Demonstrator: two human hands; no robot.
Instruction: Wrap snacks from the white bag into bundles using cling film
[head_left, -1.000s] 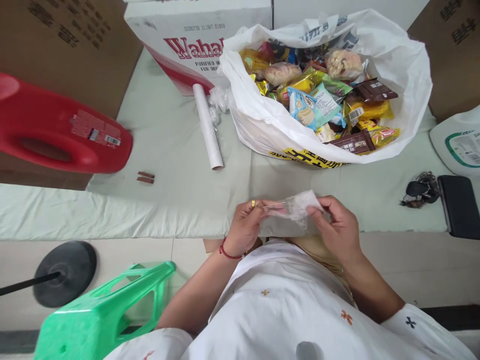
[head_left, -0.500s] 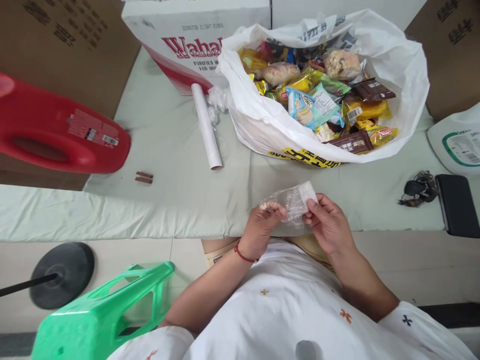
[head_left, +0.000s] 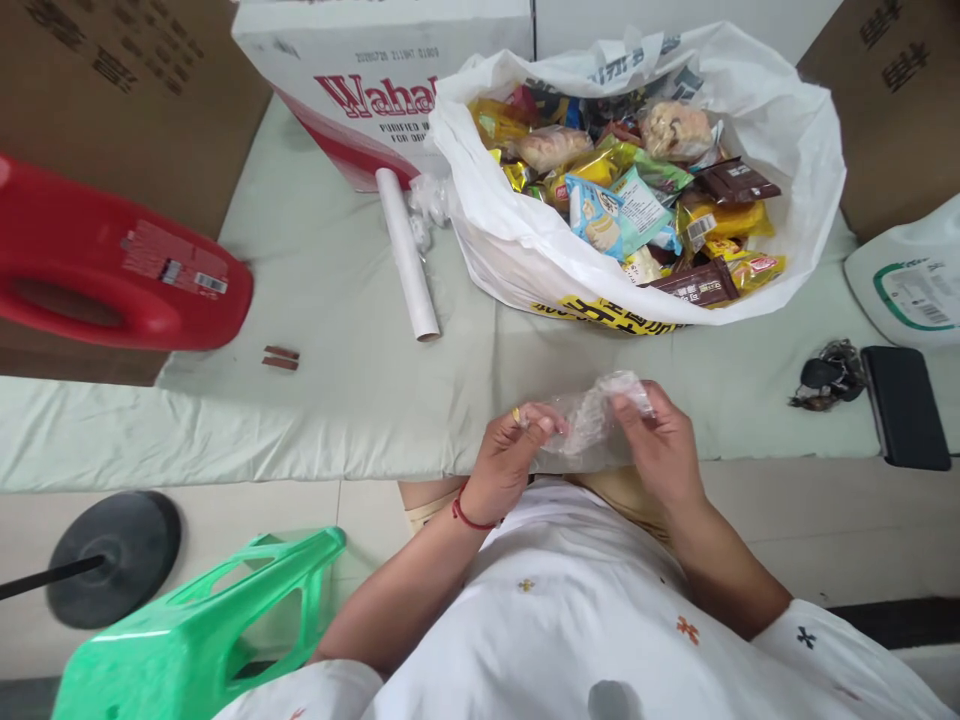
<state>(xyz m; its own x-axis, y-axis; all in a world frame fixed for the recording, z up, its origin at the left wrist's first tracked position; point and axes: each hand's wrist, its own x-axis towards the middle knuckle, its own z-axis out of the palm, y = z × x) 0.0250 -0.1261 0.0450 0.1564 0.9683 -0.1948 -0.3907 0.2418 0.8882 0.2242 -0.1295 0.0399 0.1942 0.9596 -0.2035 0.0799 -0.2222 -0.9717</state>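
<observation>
Between my two hands, just above the table's front edge, is a crumpled clear plastic bag (head_left: 589,418). My left hand (head_left: 517,445), with a gold ring and a red cord bracelet, pinches the bag's left end. At its whitish right end, my right hand (head_left: 660,440) grips it between thumb and fingers. Beyond the hands stands a large white plastic bag (head_left: 495,240), its mouth wide and full of wrapped snacks (head_left: 637,205).
A white paper tube (head_left: 407,255) lies left of the snack bag, by a Wahaha carton (head_left: 337,45). Further left are two brown strips (head_left: 280,357) and a red jug (head_left: 187,260). Keys (head_left: 827,375), a black phone (head_left: 906,407) and a white jug (head_left: 919,280) are right. A green stool (head_left: 187,610) stands below.
The clear bag has become more crumpled, its flat white end now folded under my right fingers. My left hand has shifted slightly left and turned, showing its ring. The view has moved a little.
</observation>
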